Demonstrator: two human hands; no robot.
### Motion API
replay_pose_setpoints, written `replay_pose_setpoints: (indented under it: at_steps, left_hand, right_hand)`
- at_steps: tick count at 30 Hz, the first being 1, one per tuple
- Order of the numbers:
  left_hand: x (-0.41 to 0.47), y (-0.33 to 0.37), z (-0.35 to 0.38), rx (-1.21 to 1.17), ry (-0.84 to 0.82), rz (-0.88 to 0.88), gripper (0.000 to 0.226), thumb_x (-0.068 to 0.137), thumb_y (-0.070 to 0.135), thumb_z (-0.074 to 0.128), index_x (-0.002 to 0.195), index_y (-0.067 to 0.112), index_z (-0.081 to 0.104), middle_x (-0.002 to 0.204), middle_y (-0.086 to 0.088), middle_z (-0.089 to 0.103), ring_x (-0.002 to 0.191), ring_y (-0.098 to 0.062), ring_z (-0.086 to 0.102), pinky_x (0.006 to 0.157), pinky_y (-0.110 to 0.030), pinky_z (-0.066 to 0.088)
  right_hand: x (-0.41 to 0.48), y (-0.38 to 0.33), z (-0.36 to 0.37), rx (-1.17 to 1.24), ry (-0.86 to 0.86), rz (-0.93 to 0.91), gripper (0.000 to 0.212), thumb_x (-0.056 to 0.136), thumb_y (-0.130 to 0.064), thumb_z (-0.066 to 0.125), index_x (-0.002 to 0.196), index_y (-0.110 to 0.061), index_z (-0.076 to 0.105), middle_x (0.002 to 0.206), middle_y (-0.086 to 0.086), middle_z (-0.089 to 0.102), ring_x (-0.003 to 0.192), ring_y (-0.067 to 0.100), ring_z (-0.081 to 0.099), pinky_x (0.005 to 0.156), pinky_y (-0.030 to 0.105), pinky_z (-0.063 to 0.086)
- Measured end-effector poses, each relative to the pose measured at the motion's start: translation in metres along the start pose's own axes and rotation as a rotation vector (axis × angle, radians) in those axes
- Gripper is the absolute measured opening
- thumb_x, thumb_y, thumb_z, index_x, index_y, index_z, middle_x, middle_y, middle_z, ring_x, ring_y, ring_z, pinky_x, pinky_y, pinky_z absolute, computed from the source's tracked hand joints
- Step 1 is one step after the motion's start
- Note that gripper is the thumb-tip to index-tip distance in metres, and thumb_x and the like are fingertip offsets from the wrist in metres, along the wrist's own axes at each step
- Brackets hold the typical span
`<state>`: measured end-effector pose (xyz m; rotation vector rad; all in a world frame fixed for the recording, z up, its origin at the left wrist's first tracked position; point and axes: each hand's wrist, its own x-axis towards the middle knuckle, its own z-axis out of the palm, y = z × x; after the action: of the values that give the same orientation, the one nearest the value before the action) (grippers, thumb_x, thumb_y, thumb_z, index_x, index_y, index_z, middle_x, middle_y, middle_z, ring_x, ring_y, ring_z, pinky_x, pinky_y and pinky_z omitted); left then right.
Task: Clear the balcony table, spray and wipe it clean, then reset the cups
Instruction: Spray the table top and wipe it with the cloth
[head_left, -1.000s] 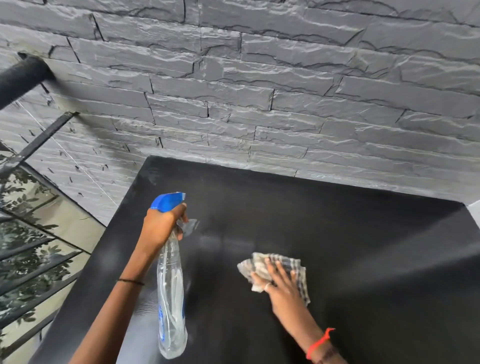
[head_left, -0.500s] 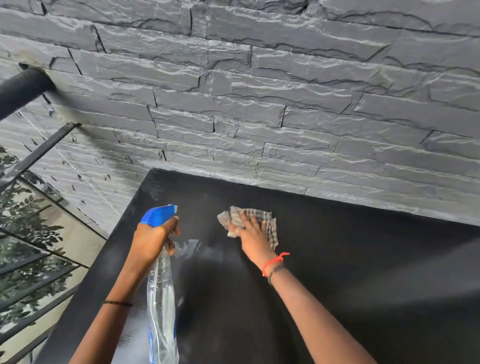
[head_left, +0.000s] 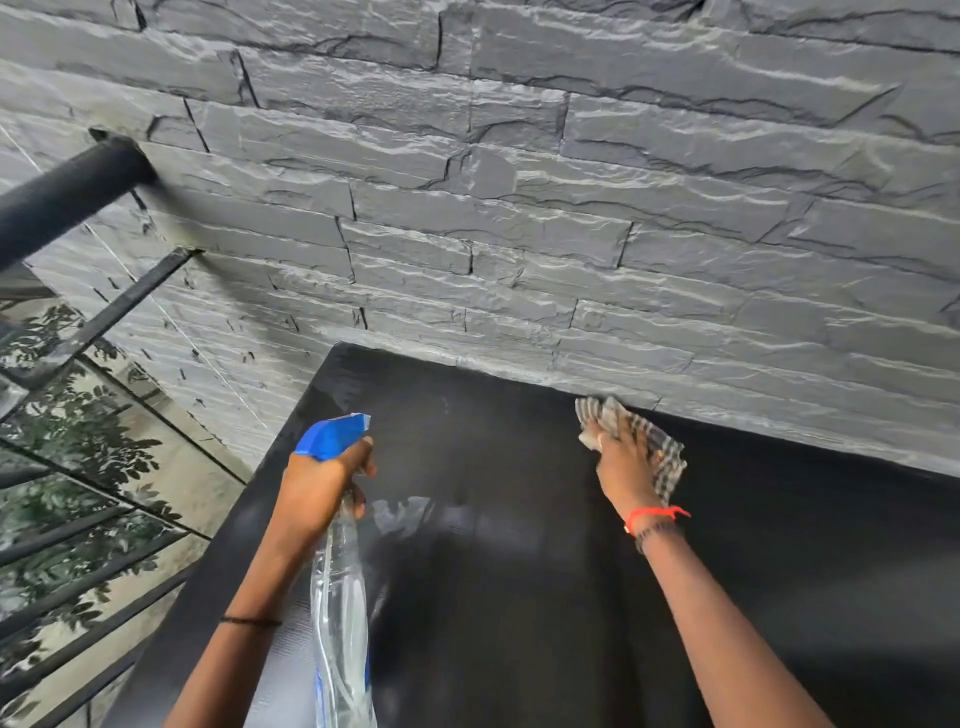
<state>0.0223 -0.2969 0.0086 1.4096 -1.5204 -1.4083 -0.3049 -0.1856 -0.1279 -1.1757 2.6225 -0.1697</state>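
Cloth (head_left: 667, 460) at the table's (head_left: 519, 582) far edge.
My right grip (head_left: 621, 465), fingers flat, presses the cloth there beside the wall (head_left: 519, 234); my left grip (head_left: 317, 493) clasps the bottle (head_left: 340, 623) over the table's left part.

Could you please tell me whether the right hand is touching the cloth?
Touching. The head view shows the right hand lying on top of the cloth, covering its middle.
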Motion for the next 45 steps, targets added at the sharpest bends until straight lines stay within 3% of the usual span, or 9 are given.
replay_pose_setpoints:
  at_steps: [9,14,18,24,30,35,39,42,45]
  left_hand:
    - [-0.009,-0.008,-0.028,-0.009,0.061,-0.02,0.014,0.09,0.006,0.055,0.077,0.007,0.053,0.063,-0.005,0.057,0.03,-0.016,0.042,0.036,-0.019,0.034]
    - [-0.015,-0.012,-0.044,-0.041,0.07,-0.015,0.012,0.091,0.003,0.054,0.08,0.004,0.054,0.054,0.004,0.059,0.03,-0.017,0.041,0.035,-0.019,0.034]
    - [-0.022,-0.015,-0.057,-0.032,0.07,-0.014,0.008,0.092,0.005,0.055,0.084,0.002,0.055,0.06,0.0,0.059,0.031,-0.018,0.041,0.036,-0.02,0.034]
    - [-0.043,-0.021,-0.082,0.002,0.085,-0.019,0.019,0.092,0.002,0.053,0.073,0.002,0.053,0.064,-0.007,0.055,0.028,-0.016,0.041,0.035,-0.017,0.032]
    - [-0.059,-0.03,-0.105,0.016,0.111,-0.042,0.02,0.091,0.004,0.053,0.071,0.002,0.052,0.068,-0.012,0.057,0.027,-0.015,0.043,0.034,-0.016,0.031]
    - [-0.072,-0.031,-0.122,0.032,0.118,-0.044,0.014,0.086,0.0,0.054,0.078,-0.011,0.056,0.068,-0.013,0.054,0.028,-0.016,0.044,0.035,-0.017,0.033]
    - [-0.082,-0.034,-0.135,0.006,0.119,-0.022,0.016,0.089,0.006,0.056,0.075,-0.002,0.055,0.067,-0.012,0.055,0.03,-0.018,0.043,0.039,-0.02,0.034]
    - [-0.093,-0.036,-0.144,-0.025,0.112,-0.019,0.017,0.091,0.008,0.055,0.074,0.005,0.055,0.065,-0.008,0.056,0.031,-0.017,0.042,0.04,-0.021,0.033]
    - [-0.109,-0.04,-0.155,-0.042,0.115,-0.046,0.011,0.09,0.007,0.056,0.08,0.002,0.055,0.068,-0.008,0.057,0.03,-0.015,0.042,0.035,-0.017,0.032]
  right_hand:
    - [-0.056,-0.167,0.027,-0.036,-0.151,-0.452,0.059,0.091,-0.008,0.031,0.143,-0.035,0.035,0.159,0.003,0.008,0.144,0.037,0.006,0.113,0.061,0.005]
    - [-0.158,-0.141,0.054,-0.097,-0.19,-0.591,0.064,0.064,-0.012,0.037,0.116,-0.039,0.064,0.135,0.004,0.055,0.121,0.031,0.055,0.102,0.054,0.032]
    - [-0.162,-0.091,0.037,-0.079,-0.138,-0.45,0.072,0.06,-0.006,0.035,0.117,-0.038,0.064,0.138,0.005,0.052,0.122,0.033,0.054,0.096,0.054,0.042]
    - [-0.091,-0.14,0.019,-0.04,-0.12,-0.324,0.075,0.086,0.004,0.037,0.146,-0.04,0.024,0.16,0.004,0.002,0.144,0.036,0.007,0.113,0.059,0.004]
    - [-0.153,-0.222,0.044,-0.095,-0.212,-0.552,0.061,0.089,-0.015,0.017,0.145,-0.032,0.034,0.159,0.008,0.01,0.143,0.038,0.01,0.111,0.061,0.004]
    - [-0.25,-0.198,0.077,-0.113,-0.195,-0.641,0.065,0.066,-0.016,0.028,0.115,-0.039,0.065,0.135,0.004,0.056,0.122,0.031,0.054,0.093,0.055,0.047]
    - [-0.281,-0.13,0.08,-0.138,-0.163,-0.666,0.07,0.057,-0.014,0.054,0.122,-0.041,0.051,0.142,0.002,0.048,0.133,0.026,0.034,0.109,0.046,0.017]
    - [-0.26,-0.106,0.061,-0.106,-0.152,-0.482,0.081,0.053,-0.003,0.052,0.125,-0.04,0.056,0.142,0.004,0.047,0.129,0.033,0.046,0.104,0.052,0.034]
    - [-0.223,-0.13,0.044,-0.062,-0.133,-0.368,0.077,0.079,0.006,0.039,0.141,-0.04,0.037,0.157,0.005,0.017,0.143,0.035,0.02,0.112,0.057,0.015]
